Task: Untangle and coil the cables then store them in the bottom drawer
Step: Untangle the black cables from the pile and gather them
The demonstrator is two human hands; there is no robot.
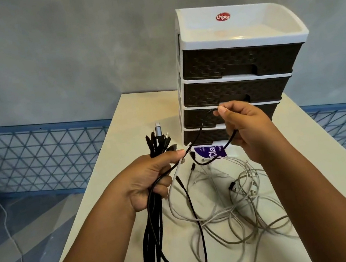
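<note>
Your left hand (149,176) grips the bundle of black cables (156,222), already sorted out; your right hand (247,129) pinches one more black cable (205,122). The white cables (240,205) lie tangled on the table (111,172), nothing is coiled, and the bottom drawer (204,136) is closed

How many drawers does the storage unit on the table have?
4, stacked in the drawer unit: top drawer, second drawer, third drawer, partly behind the right hand, and bottom drawer. All look closed.
</note>
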